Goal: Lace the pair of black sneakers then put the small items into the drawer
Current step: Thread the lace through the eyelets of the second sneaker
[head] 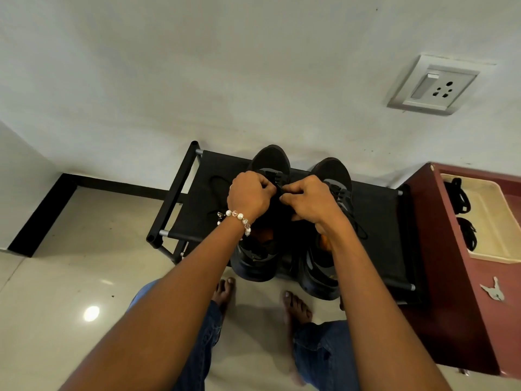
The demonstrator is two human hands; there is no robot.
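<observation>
Both hands [277, 197] pinch a black lace [277, 189] over upright sneakers [270, 165], toes toward the wall.

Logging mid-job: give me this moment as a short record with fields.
left hand: pinches the lace over the left sneaker
right hand: pinches the same lace
right sneaker: on the rack, beside the left one
loose lace: on the rack, left of the sneakers
drawer: open, dark items inside
keys: on the cabinet, outside the drawer
stage: lacing under way
</observation>
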